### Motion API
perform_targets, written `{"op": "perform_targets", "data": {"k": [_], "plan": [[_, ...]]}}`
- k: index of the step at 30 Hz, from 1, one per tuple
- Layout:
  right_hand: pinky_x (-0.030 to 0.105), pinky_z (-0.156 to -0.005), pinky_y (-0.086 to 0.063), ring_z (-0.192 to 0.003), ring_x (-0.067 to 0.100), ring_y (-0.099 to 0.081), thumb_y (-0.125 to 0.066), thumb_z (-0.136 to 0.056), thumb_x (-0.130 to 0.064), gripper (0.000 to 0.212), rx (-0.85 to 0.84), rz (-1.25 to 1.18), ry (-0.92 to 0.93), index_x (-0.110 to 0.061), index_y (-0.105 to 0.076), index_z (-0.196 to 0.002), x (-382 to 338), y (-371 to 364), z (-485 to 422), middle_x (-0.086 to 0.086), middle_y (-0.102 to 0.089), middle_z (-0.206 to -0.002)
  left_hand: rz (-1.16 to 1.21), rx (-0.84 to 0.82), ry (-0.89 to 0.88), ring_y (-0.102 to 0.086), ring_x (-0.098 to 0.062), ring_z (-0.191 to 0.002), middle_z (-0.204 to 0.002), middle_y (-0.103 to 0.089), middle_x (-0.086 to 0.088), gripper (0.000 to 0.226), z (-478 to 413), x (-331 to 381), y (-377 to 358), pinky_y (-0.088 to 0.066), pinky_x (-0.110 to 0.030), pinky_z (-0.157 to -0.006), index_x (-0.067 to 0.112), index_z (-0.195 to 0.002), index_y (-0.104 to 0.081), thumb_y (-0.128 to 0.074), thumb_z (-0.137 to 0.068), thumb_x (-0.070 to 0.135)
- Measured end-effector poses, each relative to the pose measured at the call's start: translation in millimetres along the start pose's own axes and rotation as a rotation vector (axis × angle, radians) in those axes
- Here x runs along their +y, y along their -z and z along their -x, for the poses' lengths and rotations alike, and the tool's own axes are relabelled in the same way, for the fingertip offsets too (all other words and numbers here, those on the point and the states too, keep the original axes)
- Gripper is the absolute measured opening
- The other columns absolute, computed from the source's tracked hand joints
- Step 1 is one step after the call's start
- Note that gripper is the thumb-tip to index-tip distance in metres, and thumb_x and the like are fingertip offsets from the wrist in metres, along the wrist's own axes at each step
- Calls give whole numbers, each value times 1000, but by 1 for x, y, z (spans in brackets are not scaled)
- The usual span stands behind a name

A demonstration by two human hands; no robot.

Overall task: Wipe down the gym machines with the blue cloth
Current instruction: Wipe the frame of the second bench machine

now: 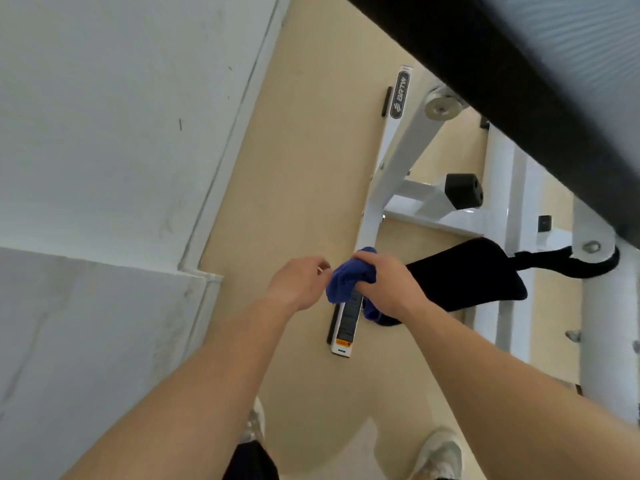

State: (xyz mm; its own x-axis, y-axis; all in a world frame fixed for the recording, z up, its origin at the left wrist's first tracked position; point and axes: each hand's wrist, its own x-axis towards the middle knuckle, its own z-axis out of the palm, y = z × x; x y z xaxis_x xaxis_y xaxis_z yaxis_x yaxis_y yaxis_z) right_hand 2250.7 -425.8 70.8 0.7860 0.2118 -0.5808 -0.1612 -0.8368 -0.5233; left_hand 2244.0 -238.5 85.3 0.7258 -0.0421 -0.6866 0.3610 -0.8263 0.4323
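Note:
A bunched blue cloth (348, 280) sits between my two hands in the middle of the view. My right hand (389, 284) grips it from the right, fingers curled over the top. My left hand (299, 282) is at the cloth's left edge with curled fingers; whether it pinches the cloth is hidden. Below the hands runs the white base bar (379, 188) of a gym machine, with a black label strip (348, 318) near its end. The black padded bench (540, 88) of the machine crosses the top right.
A white wall (104, 133) with a skirting edge fills the left. The floor (301, 168) is beige. A black strap pad (467, 278) hangs from the white frame (602, 306) on the right. My shoes (438, 455) show at the bottom.

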Motion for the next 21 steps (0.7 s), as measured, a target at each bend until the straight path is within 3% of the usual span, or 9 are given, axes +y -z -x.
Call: {"op": "perform_targets", "data": {"k": [3,6,10,13,15,18,21], "plan": [[39,-83,-55,-93,16,-64,-65,-84,-26,46,58,-69,19,-38,-54,-127,39,-23,-48,-5,-66,-107,83,51,-29,-61,-22,-102,-113,-68,-1,30,-54,-7,-24,-49,-34,-89,26,-116,-66,-44,-99,37],[33,-82,-52,-96,19,-64,-66,-83,-21,43,145,-100,40,-33,-59,-123,68,-39,-87,-3,-67,-105,128,66,-72,-61,-21,-103,-113,-67,2,29,-100,-12,-43,-49,-34,-91,26,-116,-65,-45,-99,38],[16,-64,-45,-81,16,-65,-67,-84,-14,36,233,-135,94,-28,-62,-116,105,-59,-128,1,-67,-96,197,71,-138,-60,-20,-100,-113,-67,2,29,-156,-17,-72,-48,-34,-89,25,-112,-66,-44,-99,40],[26,-79,-41,-98,21,-60,-67,-84,-20,47,310,-142,105,-35,-57,-128,123,-64,-154,3,-59,-111,213,98,-173,-58,-20,-105,-120,-64,-1,33,-185,-16,-82,-43,-29,-86,25,-123,-60,-40,-101,40],[26,-88,-36,-108,19,-53,-66,-87,-21,55,365,-153,97,-36,-50,-138,141,-70,-172,2,-53,-120,232,113,-212,-54,-20,-117,-133,-59,-2,38,-211,-16,-96,-36,-24,-90,24,-136,-52,-38,-103,35],[25,-93,-32,-115,16,-48,-63,-90,-25,64,418,-136,108,-38,-39,-148,160,-72,-193,0,-49,-129,262,122,-271,-50,-19,-126,-142,-53,-3,42,-249,-16,-113,-32,-20,-92,21,-145,-44,-36,-105,29],[28,-97,-37,-123,20,-49,-68,-86,-27,76,480,-131,158,-34,-31,-152,175,-76,-210,2,-50,-138,259,119,-334,-50,-23,-128,-143,-53,-4,44,-282,-12,-128,-38,-26,-99,20,-148,-40,-41,-104,26]]}}
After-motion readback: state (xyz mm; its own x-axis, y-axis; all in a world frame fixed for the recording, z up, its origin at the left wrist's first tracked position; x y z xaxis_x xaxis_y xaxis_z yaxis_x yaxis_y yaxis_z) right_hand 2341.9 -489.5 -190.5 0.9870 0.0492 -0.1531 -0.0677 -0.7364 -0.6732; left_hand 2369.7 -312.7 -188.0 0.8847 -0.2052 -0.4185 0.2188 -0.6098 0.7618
